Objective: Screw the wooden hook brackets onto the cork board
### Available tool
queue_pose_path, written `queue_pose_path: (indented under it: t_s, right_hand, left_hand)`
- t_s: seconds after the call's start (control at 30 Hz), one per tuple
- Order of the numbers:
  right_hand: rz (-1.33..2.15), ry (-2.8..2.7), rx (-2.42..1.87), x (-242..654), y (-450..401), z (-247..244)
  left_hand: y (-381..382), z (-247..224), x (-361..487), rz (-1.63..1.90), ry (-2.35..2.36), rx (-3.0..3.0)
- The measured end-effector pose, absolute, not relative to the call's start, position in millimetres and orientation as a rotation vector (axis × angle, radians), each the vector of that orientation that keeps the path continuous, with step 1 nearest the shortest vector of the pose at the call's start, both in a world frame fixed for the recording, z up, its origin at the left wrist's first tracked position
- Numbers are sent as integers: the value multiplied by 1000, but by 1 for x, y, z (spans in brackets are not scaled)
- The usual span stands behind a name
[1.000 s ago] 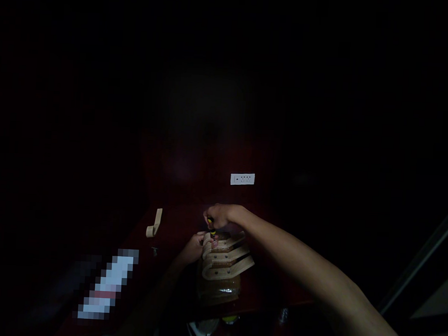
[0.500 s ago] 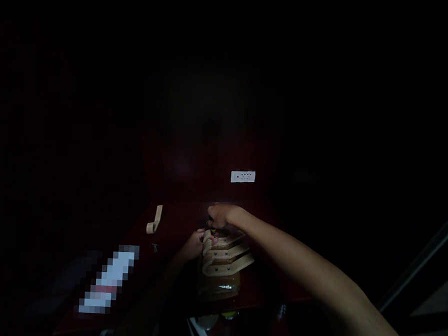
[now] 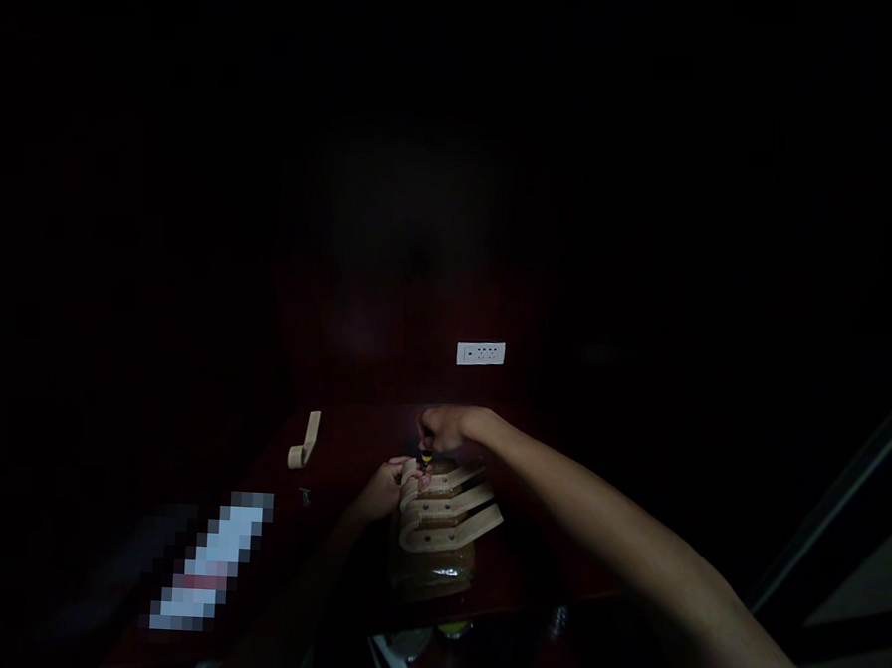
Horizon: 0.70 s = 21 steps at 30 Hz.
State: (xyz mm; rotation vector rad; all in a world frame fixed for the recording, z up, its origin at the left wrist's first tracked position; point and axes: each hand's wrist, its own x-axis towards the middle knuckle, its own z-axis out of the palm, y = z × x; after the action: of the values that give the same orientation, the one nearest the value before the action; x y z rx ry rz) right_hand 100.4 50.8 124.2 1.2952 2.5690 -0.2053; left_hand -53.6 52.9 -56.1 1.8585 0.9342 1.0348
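Note:
Several bent light-wood hooks lie in a row on a brown tape-wrapped block, with dark holes or screws along their flat parts. My right hand is closed around a dark screwdriver with a yellow band, held upright over the farthest hook. At that hook's curved end, my left hand grips it, its fingertips beside the tool's lower end. The tool's tip is too small and dark to make out.
Another wooden hook lies at the left on the dark red table, with small screws nearer me. A blurred-out pale item is at front left. The wall behind bears a white socket.
My right hand has turned a little around the screwdriver, so more of its yellow band and lower part shows. The whole view has shifted slightly.

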Motion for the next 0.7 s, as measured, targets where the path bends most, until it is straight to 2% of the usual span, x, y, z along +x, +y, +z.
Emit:
queue_pose_path:
  t_s: [0.3, 0.5, 0.7]
  right_hand:
    - [-180, 2518, 1376, 88, 42, 132]
    - [-304, 2540, 1270, 91, 50, 130]
    - [-270, 2496, 1238, 88, 56, 129]
  left_hand:
    - [52, -53, -53, 1027, 955, 1832]
    - [54, -55, -53, 1020, 944, 1832]
    - [58, -61, -55, 1005, 952, 1845]
